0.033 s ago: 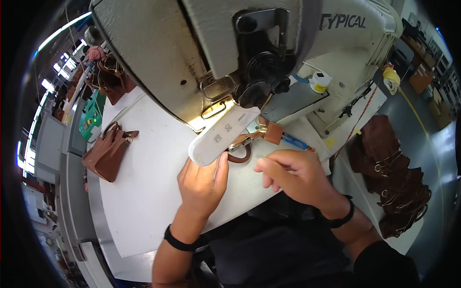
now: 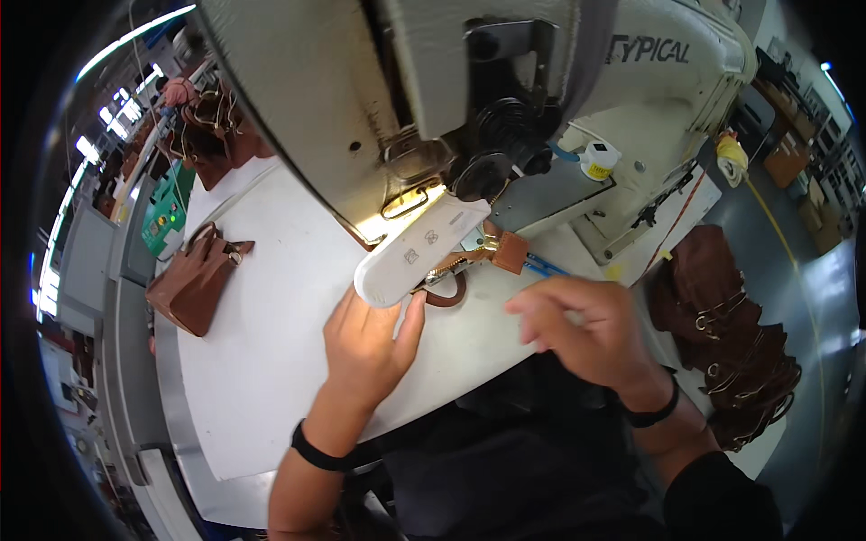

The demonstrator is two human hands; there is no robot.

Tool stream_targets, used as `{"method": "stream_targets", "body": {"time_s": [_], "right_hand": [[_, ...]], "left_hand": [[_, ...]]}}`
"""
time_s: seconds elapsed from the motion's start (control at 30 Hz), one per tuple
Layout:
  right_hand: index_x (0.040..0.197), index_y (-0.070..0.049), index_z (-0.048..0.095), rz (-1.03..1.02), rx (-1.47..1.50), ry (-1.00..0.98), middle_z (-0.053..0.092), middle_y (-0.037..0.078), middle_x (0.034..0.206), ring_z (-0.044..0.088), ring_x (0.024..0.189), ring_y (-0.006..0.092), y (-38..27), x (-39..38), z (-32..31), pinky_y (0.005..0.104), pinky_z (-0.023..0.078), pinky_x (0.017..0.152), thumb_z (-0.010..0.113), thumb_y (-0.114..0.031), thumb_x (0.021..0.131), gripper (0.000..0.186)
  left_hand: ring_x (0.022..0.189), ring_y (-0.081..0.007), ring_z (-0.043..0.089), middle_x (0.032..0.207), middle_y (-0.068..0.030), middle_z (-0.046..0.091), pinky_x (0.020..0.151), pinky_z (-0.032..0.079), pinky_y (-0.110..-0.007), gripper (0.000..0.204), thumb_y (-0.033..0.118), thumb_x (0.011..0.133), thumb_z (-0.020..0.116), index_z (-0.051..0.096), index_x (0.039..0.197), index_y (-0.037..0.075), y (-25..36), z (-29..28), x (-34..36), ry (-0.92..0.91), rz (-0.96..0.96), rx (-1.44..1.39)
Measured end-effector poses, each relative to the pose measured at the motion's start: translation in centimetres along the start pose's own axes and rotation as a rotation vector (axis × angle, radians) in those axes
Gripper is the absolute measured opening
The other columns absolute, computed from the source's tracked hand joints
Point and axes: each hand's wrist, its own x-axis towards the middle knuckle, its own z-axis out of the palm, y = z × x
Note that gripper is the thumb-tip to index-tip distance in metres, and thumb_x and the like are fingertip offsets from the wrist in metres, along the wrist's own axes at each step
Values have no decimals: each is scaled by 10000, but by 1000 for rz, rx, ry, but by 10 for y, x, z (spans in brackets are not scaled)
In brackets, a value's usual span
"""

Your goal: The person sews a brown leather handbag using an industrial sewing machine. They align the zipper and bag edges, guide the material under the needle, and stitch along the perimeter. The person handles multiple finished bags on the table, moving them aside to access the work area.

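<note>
Under the head of a sewing machine (image 2: 298, 99), a brown leather piece with a rolled handle (image 2: 449, 298), a gold zipper (image 2: 448, 267) and a square leather tab (image 2: 511, 252) is partly covered by a pale rounded plate (image 2: 410, 257). My left hand (image 2: 365, 347) grips this piece at its near edge; the thumb shows, but several fingertips disappear beneath the plate. To the right, my right hand (image 2: 591, 329) hovers over the table edge, apart from the leather. Its fingers are loosely curled, slightly blurred, with nothing seen in them. A blue tool (image 2: 544, 265) lies beyond the tab.
A small brown handbag (image 2: 200, 284) stands on the white tabletop (image 2: 262, 379) at the left. Several brown leather pieces with metal rings (image 2: 717, 329) are heaped at the right. A small white bottle (image 2: 597, 160) sits on the machine bed. More brown bags (image 2: 212, 140) lie at the far left.
My right hand has shifted slightly to the right, away from the leather piece. My left hand keeps its grip; the whole view has moved a little.
</note>
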Motion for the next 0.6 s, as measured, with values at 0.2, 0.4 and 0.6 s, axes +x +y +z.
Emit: {"method": "stream_targets", "body": {"time_s": [0.2,0.4,0.6], "right_hand": [[1273,11,705,-694,-476,949,726,91,1150,630,1013,140,-63,62,-197,299,468,989,502,-277,1104,391],[1262,-5,710,12,-1119,539,717,86,1167,620,1026,153,-106,209,-404,281,461,949,618,-412,1039,473],[1290,52,667,-438,-442,920,717,120,1201,653,1073,169,23,180,-400,293,463,1003,518,-400,1080,520]], "left_hand": [[1408,-319,502,1420,-136,595,1185,376,-523,733,233,667,893,631,1330,66,-44,-25,22,-193,240,200],[1344,-272,549,1315,-95,633,1214,364,-524,492,210,780,790,688,1244,82,-66,-8,44,-134,359,272],[1301,-254,579,1288,-76,647,1188,397,-492,331,87,864,635,691,1191,99,-72,-4,41,-79,382,295]]}}
